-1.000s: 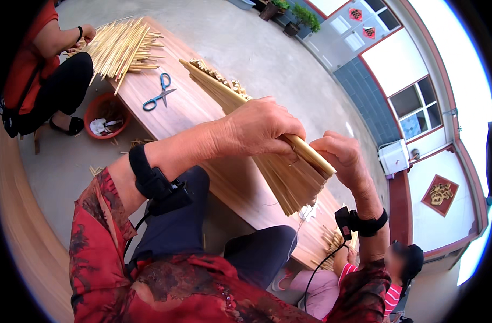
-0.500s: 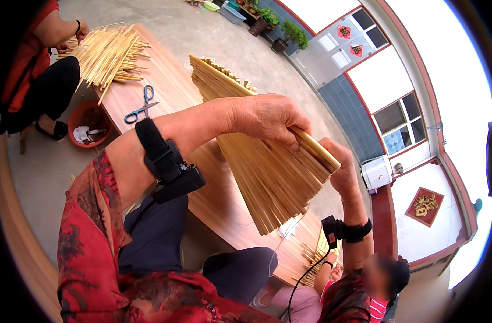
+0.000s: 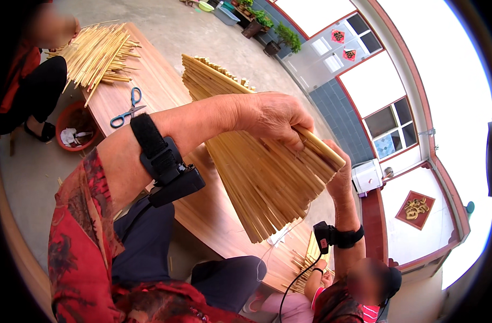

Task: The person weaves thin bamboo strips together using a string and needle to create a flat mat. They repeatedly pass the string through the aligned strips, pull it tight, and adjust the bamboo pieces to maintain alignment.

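A panel of yellow straw-like stalks (image 3: 267, 185), set side by side, hangs in front of me at chest height. Its stalks reach down in a ragged lower edge, and a thin thread (image 3: 273, 242) trails from it. My left hand (image 3: 281, 118) is closed over the thick upper edge, fingertips pressed to the near face. At the right end, my right hand (image 3: 340, 175) grips the panel from behind; most of its fingers are hidden by the stalks. Both wrists carry black straps with small devices.
Below is a long wooden table (image 3: 160, 64) with blue-handled scissors (image 3: 128, 107) and a pile of loose stalks (image 3: 98, 56). One person sits at the far left, another at the lower right beside more stalks (image 3: 302, 264). An orange basin (image 3: 76, 129) stands on the floor.
The surroundings have shifted a little left in view. The panel's lower edge hangs slightly lower, and both hands keep their hold. The person at far left has leaned forward.
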The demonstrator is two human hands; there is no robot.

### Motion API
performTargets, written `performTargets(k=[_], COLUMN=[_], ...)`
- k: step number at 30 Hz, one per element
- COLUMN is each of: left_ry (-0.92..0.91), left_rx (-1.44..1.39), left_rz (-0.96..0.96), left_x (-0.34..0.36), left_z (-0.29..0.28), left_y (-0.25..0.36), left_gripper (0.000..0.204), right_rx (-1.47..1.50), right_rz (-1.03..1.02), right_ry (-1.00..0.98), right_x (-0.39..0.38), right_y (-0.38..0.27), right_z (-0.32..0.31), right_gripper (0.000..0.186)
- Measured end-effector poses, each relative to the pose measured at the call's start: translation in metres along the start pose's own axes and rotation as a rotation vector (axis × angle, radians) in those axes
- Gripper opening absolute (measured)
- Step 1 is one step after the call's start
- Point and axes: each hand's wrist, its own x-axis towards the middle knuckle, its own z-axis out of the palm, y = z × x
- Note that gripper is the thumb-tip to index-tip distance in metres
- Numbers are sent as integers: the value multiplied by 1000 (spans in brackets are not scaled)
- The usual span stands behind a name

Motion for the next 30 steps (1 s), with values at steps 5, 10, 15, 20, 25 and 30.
performTargets(k=[5, 10, 15, 20, 25, 30], left_ry=[-31, -41, -52, -68, -67, -103], left_rx=[-91, -112, -158, -192, -139, 61], left_rz=[-15, -25, -19, -14, -31, 213], left_x=[6, 7, 3, -1, -23, -60], left_z=[-3, -4, -3, -3, 5, 21], left_y=[-5, -9, -5, -3, 2, 11], left_gripper=[29, 28, 27, 26, 27, 25], right_rx=[-54, -278, -350, -143, -296, -392], right_rz=[-34, -203, -354, -408, -370, -519], right_ry=[3, 35, 159, 191, -54, -377], right_x=[4, 8, 7, 0, -7, -19], right_y=[7, 2, -6, -8, -27, -38], right_z=[-5, -6, -7, -2, 9, 27], right_gripper=[14, 13, 20, 23, 20, 19])
